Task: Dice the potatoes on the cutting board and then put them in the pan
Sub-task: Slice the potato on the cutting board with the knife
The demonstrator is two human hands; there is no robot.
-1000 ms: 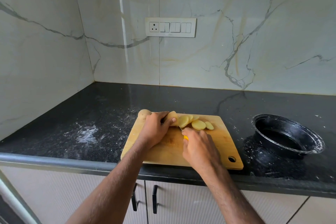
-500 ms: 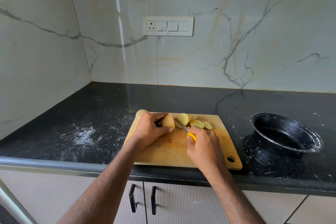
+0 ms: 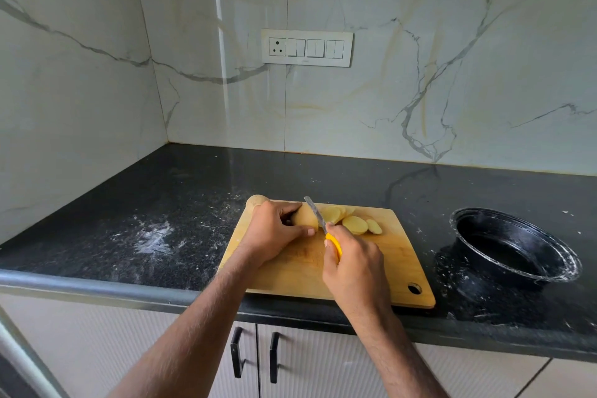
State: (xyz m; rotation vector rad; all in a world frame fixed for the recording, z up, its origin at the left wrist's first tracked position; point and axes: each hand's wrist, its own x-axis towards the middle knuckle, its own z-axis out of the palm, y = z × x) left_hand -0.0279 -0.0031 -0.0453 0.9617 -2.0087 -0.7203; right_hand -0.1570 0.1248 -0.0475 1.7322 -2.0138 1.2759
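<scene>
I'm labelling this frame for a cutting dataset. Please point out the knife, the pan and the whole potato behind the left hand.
knife (image 3: 312, 209), head view, middle of the blade.
pan (image 3: 563, 271), head view, near right rim.
whole potato (image 3: 256, 200), head view, top of its skin.

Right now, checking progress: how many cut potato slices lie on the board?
About 4 slices: two overlapping beside the knife, one right of them, one small farthest right. Overlaps may hide more.
</scene>
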